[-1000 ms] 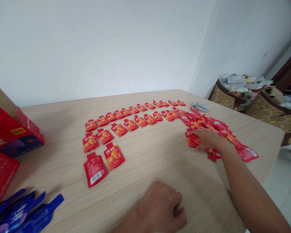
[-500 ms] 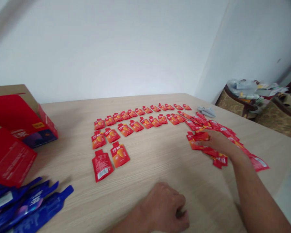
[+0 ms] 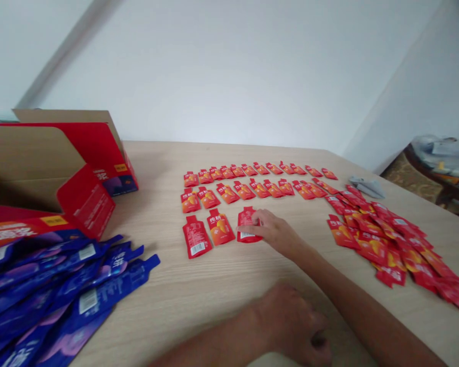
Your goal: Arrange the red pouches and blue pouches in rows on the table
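Note:
My right hand (image 3: 270,227) pinches a red pouch (image 3: 247,218) by its right side, its barcode side facing up. This pouch sits at the right end of the front row, beside an orange-and-red pouch (image 3: 221,228) with a fruit picture and another red pouch (image 3: 197,237) showing its barcode. My left hand (image 3: 290,323) is curled into a loose fist low over the front of the table, under my right forearm, and nothing shows in it. Behind lie two longer rows of the same pouches (image 3: 245,190).
A loose heap of red pouches (image 3: 375,247) covers the table's right side, with a grey cloth (image 3: 367,187) behind it. On the left are opened red cartons (image 3: 86,201) and a pile of blue pouches (image 3: 95,293). Beyond the right edge stands a patterned chair (image 3: 416,176).
My right hand has moved left from the heap to the front row, carrying a red pouch. My left hand stays curled near the table's front. The view has turned left.

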The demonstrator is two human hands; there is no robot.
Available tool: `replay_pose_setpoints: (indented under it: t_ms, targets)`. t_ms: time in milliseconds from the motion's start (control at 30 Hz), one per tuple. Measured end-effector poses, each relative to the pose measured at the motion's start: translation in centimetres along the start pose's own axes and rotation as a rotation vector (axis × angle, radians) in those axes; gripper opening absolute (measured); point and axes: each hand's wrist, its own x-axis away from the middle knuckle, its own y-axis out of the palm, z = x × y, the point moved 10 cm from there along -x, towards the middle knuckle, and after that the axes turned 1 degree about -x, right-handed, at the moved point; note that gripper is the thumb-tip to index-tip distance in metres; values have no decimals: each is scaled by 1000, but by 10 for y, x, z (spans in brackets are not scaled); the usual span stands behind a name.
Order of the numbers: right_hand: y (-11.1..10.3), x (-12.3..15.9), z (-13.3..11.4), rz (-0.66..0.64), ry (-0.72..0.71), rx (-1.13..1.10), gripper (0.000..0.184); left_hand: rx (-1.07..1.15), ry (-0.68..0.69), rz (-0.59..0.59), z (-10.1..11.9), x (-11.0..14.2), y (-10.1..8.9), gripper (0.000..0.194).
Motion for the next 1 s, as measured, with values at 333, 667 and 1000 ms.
replay_pose_setpoints:
  t_ms: [333, 667, 1000]
  targets:
    - [56, 10, 37, -85, 103, -110, 59, 26, 52, -186, 4, -5, 7, 43]
    - [53, 17, 51, 10, 169, -336, 56, 4, 31, -87, 2, -2, 1, 45]
    - [66, 4, 35, 48, 202, -308, 44, 7, 22, -58, 1, -3, -2, 40]
